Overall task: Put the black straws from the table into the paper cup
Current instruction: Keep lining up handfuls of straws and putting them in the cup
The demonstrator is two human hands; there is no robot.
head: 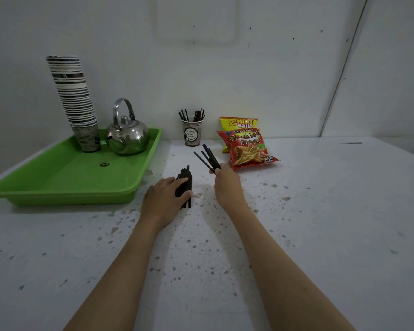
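Black straws lie in a tight pile [186,185] on the speckled white desk [296,235], just right of the green tray [58,185], and your left hand [164,199] rests over the pile's left side, fingers [181,181] curled across the straws and thumb pressed against their near end, so that hand is grasping the pile. Your right hand [226,185] is lifted just to the right of it, its fingers pinched around a small bunch of straws [207,156] that fans up and to the left from your fingertips, clear of the desk. Beyond both hands, near the wall, the paper cup [192,133] stands upright with several straws already in it [193,115], leaning against its rim on both sides. The bunch in your right hand points roughly toward that cup but is apart from it. Just right of the cup lie two snack bags, a red one [247,149] overlapping a yellow one [238,123]. On the tray, toward its far end, a steel kettle [127,136] sits beside a tall stack of paper cups [75,101] that leans to the left at the top.
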